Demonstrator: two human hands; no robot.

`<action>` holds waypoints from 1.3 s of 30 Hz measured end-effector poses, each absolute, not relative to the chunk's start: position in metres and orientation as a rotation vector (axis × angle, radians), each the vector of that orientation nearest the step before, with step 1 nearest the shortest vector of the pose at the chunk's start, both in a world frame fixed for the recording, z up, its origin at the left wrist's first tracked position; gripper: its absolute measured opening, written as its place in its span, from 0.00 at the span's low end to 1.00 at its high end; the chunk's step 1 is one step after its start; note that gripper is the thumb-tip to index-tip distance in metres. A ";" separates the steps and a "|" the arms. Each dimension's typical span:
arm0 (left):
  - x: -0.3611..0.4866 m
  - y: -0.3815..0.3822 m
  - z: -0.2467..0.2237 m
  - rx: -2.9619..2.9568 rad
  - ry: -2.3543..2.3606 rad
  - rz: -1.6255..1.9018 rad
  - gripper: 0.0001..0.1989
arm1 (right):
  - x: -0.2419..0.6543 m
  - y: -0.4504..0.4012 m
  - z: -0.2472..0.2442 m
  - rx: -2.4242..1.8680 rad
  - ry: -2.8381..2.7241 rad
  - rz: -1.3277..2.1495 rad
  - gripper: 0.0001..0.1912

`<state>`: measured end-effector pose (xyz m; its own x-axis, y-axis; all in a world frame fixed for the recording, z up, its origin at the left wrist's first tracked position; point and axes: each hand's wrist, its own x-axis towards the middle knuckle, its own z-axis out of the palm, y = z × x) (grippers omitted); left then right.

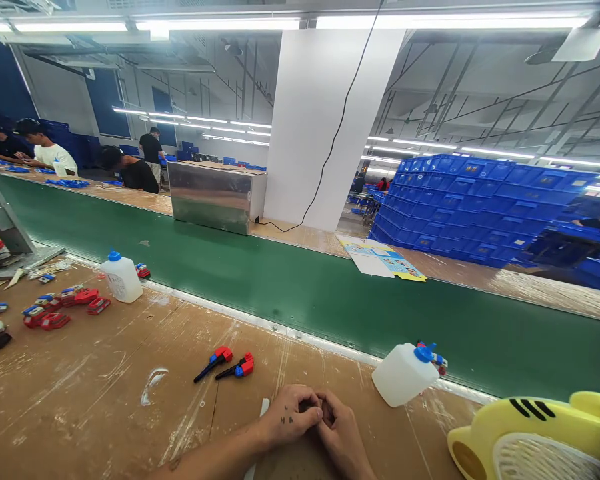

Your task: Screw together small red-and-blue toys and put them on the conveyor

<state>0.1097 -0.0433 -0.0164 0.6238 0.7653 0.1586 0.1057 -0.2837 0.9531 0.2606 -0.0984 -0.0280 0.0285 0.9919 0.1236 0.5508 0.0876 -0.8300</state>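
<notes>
My left hand (289, 417) and my right hand (341, 427) meet over the front of the brown work table (180, 427). Their fingers are curled in and the fingertips touch; whatever they may hold is hidden. Just beyond my left hand lie two small red, blue and black plastic pieces (213, 361) (237, 367), each with a black pointed end. A white strip (265, 406) shows beside my left wrist. To the right of my right hand, a translucent white bottle (404, 377) with a blue cap stands near the table's far edge.
A green conveyor belt (205, 260) runs past the table. At the left are another bottle (123, 279) and several red-and-blue parts (55, 307). A yellow plastic object (530, 427) fills the right corner. Blue crates (460, 207) are stacked behind; people work at the far left.
</notes>
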 end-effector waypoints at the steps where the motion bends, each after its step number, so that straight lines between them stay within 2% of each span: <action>1: 0.110 -0.043 -0.017 1.766 0.709 0.758 0.06 | 0.261 -0.099 -0.028 -1.557 -1.618 0.744 0.14; 39: 0.109 -0.044 -0.017 1.777 0.726 0.751 0.06 | 0.257 -0.100 -0.021 -1.601 -1.609 0.688 0.19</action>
